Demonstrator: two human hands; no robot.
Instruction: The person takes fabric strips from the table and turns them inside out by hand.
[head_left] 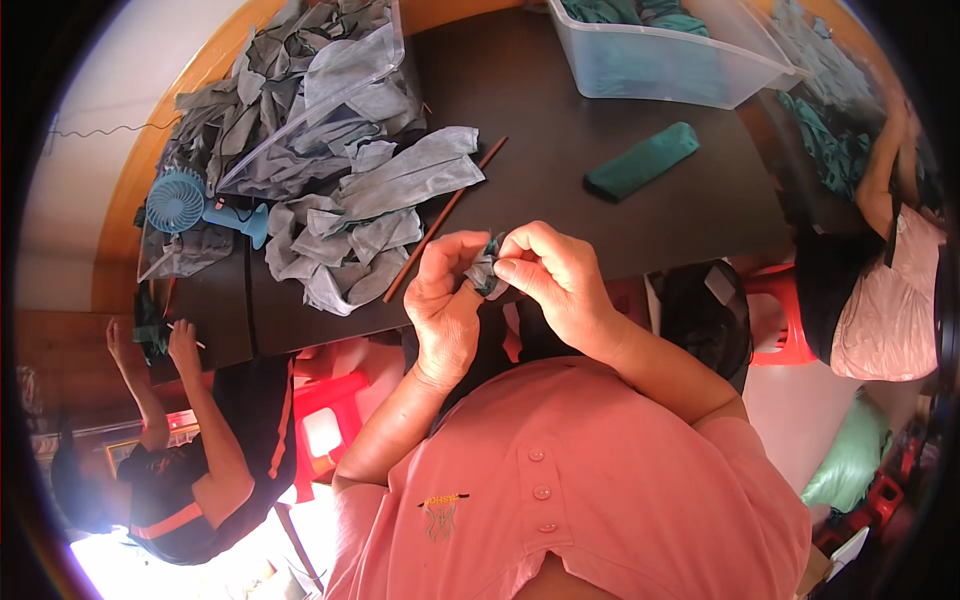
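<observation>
My left hand [445, 295] and my right hand [550, 270] meet over the near edge of a dark table [560, 130]. Together they pinch a small grey and teal fabric piece [485, 268] between the fingertips. A thin brown stick [445, 218] lies slanted on the table just beyond my left hand. A heap of grey fabric pieces [350, 190] lies to the left of it. A folded teal cloth [640, 160] rests on the table beyond my right hand.
A clear plastic bin [660, 60] with teal fabric stands at the far side. A small blue fan [185, 205] sits at the left. One person works at the left [190, 440], another at the right [880, 290]. Red stools [325, 400] stand below the table.
</observation>
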